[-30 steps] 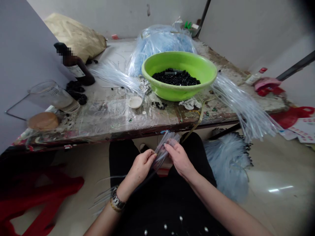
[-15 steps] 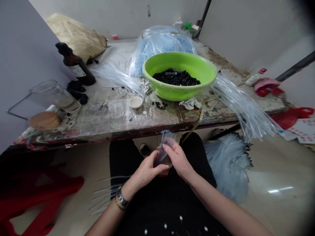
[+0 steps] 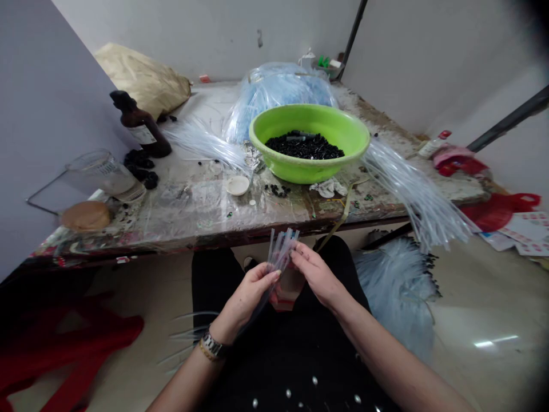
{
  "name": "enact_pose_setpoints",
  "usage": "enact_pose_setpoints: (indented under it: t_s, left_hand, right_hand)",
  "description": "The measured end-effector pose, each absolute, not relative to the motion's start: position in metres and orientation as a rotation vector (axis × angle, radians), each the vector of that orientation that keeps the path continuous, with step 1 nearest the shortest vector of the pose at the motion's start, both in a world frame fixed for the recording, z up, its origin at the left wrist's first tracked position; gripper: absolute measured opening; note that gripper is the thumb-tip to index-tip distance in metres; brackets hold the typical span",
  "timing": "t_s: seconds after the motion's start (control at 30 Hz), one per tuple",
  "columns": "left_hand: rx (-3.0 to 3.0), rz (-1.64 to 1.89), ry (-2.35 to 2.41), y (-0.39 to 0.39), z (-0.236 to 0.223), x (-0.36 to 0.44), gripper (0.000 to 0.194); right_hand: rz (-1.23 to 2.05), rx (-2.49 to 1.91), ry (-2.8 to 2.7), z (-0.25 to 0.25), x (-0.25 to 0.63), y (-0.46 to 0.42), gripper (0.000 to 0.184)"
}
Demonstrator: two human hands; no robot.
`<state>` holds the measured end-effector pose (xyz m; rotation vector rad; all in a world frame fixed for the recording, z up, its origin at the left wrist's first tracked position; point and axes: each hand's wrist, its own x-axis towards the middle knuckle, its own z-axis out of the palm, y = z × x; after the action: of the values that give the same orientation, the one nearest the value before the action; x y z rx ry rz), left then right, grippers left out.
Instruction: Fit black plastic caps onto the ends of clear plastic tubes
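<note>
In front of my lap, my left hand (image 3: 253,292) is closed around a bunch of clear plastic tubes (image 3: 279,247). Their upper ends fan out above my thumb, and the lower ends trail down past my left wrist. My right hand (image 3: 317,272) pinches at the right side of the bunch near the upper ends; its fingertips partly hide what they grip. Beyond the hands, a green basin (image 3: 295,171) on the table holds a heap of small black parts (image 3: 306,146).
The worn table (image 3: 193,212) carries a brown bottle (image 3: 146,134), a glass jug (image 3: 107,174), a small white dish (image 3: 237,185) and loose tube bundles (image 3: 416,189). A bluish plastic-wrapped heap (image 3: 283,86) lies behind the basin. More tubes with black ends (image 3: 398,292) stand below at right.
The tubes have gone from a compact bunch to a spread fan with their upper ends apart. My right hand has shifted slightly right, toward the bunch's edge. The camera view has tilted slightly.
</note>
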<state>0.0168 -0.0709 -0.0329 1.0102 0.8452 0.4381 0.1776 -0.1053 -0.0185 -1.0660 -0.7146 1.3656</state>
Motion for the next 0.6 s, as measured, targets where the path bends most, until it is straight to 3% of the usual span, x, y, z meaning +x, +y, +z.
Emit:
enact_pose_setpoints:
  t_s: [0.6]
  left_hand:
    - [1.073,0.530,0.843,-0.090,-0.010,0.012,0.029]
  right_hand:
    - [1.125,-1.189,-0.902,-0.012,0.170,-0.109,0.015]
